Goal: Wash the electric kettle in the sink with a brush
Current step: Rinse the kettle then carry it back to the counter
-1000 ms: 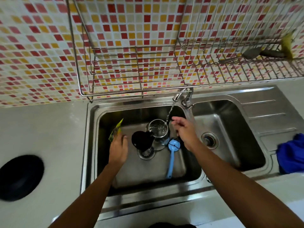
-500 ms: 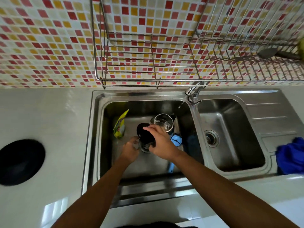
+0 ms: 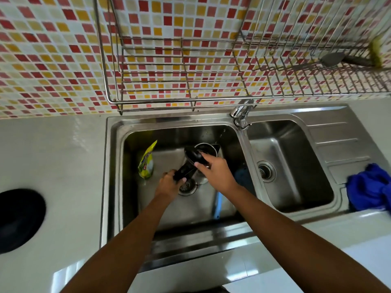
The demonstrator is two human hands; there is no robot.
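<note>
A steel electric kettle [image 3: 206, 149] with a black lid and handle stands in the left basin of the sink [image 3: 114, 166], its mouth uncovered. My left hand [image 3: 169, 183] grips the black handle low down. My right hand [image 3: 215, 172] holds the raised black lid [image 3: 193, 155] at the hinge. The light blue brush [image 3: 218, 205] lies on the basin floor under my right forearm, only its handle showing.
A yellow detergent pouch [image 3: 146, 163] leans in the basin's left side. The drain [image 3: 188, 187] sits below my left hand. The tap [image 3: 241, 115] is off. A blue cloth [image 3: 368, 187] lies on the drainboard. A wire rack [image 3: 179, 81] hangs above. A black round opening [image 3: 20, 218] is on the left counter.
The water stream has stopped. My right hand left the tap area and took the kettle lid. My left hand moved off the pouch and closed on the kettle handle.
</note>
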